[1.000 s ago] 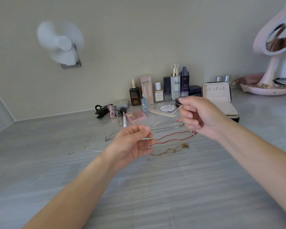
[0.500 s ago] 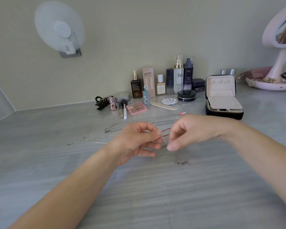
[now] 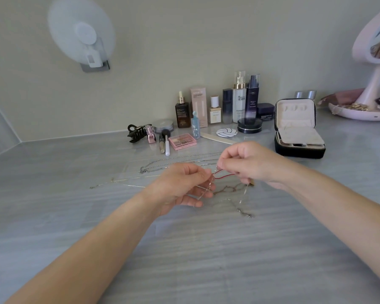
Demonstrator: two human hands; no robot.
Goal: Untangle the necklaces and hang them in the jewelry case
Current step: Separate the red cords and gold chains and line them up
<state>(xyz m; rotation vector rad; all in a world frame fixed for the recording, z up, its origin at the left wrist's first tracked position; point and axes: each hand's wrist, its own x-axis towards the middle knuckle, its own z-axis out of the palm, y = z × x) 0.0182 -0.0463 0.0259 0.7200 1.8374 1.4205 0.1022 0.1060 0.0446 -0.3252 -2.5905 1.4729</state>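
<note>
Several thin necklaces lie tangled on the grey table. My left hand point(image 3: 182, 187) pinches a thin silver chain point(image 3: 203, 194) at the tangle. My right hand point(image 3: 248, 163) pinches the same bunch just to the right, where a red cord necklace point(image 3: 223, 175) runs between both hands. A rose-gold chain point(image 3: 226, 189) lies under them, and a loose silver end point(image 3: 245, 212) trails toward me. More silver chains point(image 3: 162, 164) stretch to the left. The black jewelry case point(image 3: 298, 150) stands open at the right, its cream lid upright.
Cosmetic bottles point(image 3: 239, 99), a pink palette point(image 3: 182, 141), a black hair claw point(image 3: 137, 132) and a brush line the back wall. A pink mirror on a tray point(image 3: 373, 77) stands at the far right. A white fan point(image 3: 81, 34) hangs on the wall.
My right hand came down from a raised position to meet my left hand at the tangle, then drew slightly right and up, stretching the red cord between the hands.
</note>
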